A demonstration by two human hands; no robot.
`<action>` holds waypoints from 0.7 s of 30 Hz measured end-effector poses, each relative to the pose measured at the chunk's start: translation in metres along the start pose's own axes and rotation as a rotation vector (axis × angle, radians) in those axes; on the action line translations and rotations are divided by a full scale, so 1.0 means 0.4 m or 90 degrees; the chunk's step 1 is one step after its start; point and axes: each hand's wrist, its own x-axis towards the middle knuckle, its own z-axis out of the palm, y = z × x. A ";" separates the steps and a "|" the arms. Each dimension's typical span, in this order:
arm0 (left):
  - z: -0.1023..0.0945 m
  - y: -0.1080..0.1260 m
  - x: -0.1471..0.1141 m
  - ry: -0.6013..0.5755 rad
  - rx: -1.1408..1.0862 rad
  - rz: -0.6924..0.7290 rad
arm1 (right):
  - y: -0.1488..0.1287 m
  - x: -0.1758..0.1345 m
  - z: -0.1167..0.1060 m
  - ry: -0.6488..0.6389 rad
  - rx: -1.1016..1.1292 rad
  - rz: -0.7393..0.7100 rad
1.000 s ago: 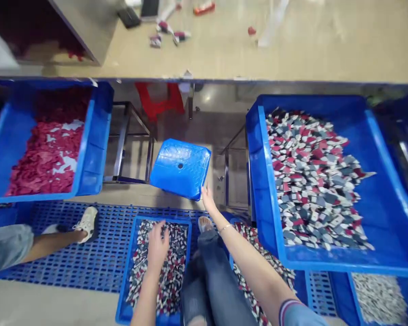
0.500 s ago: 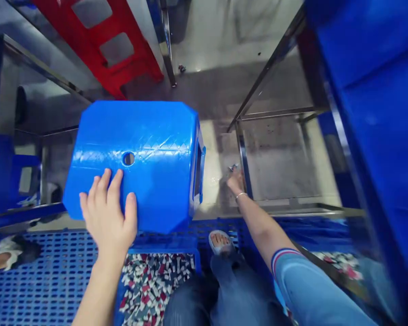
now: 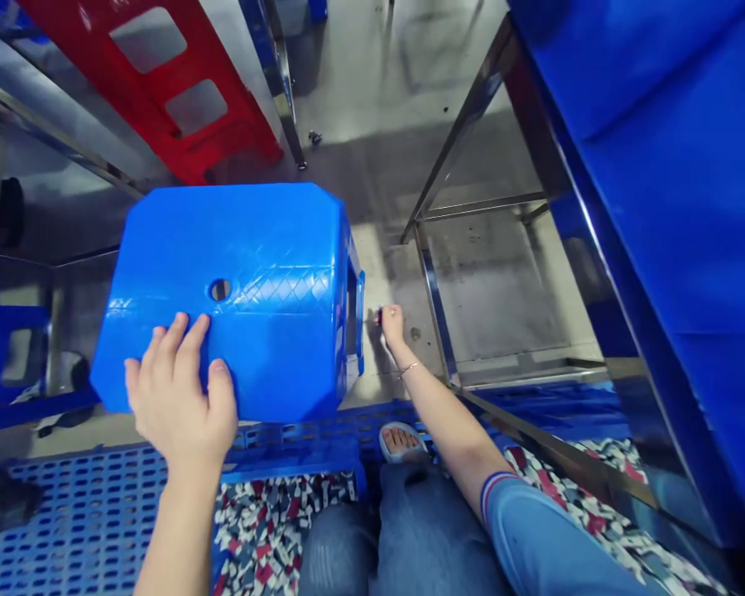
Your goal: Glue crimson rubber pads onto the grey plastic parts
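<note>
Fingers (image 3: 175, 331) of the left hand (image 3: 183, 406) rest slightly spread on the blue plastic stool (image 3: 279, 348), below its central hole; those of the right hand (image 3: 393, 324) curl closed around a small dark piece (image 3: 380, 316), low beside the stool. To an onlooker, a flat, steadying left palm and a snug right grip seem best. Count: one blue stool, one red plastic stool (image 3: 245, 124), one held piece; loose pieces (image 3: 266, 530) below, uncountable.

Left hand (image 3: 183, 406) on blue rectangular plastic stool (image 3: 254, 257)
Red openwork plastic piece (image 3: 146, 91) beyond it; grey metal frame (image 3: 431, 281) right of the right hand (image 3: 391, 324).
</note>
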 end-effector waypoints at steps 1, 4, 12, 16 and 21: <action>0.003 -0.004 0.002 -0.005 -0.002 0.002 | -0.017 -0.029 0.013 -0.019 0.050 0.008; 0.011 -0.009 0.014 -0.054 -0.021 -0.025 | -0.103 -0.168 0.008 -0.102 0.213 0.025; -0.330 0.252 -0.012 -0.227 -0.296 -0.072 | -0.657 -0.795 -0.249 -0.292 0.432 0.089; -0.675 0.462 0.016 -0.278 -0.460 0.018 | -0.957 -1.046 -0.369 -0.375 0.462 0.135; -0.947 0.605 0.118 -0.289 -0.550 0.117 | -1.180 -1.262 -0.444 -0.422 0.411 0.119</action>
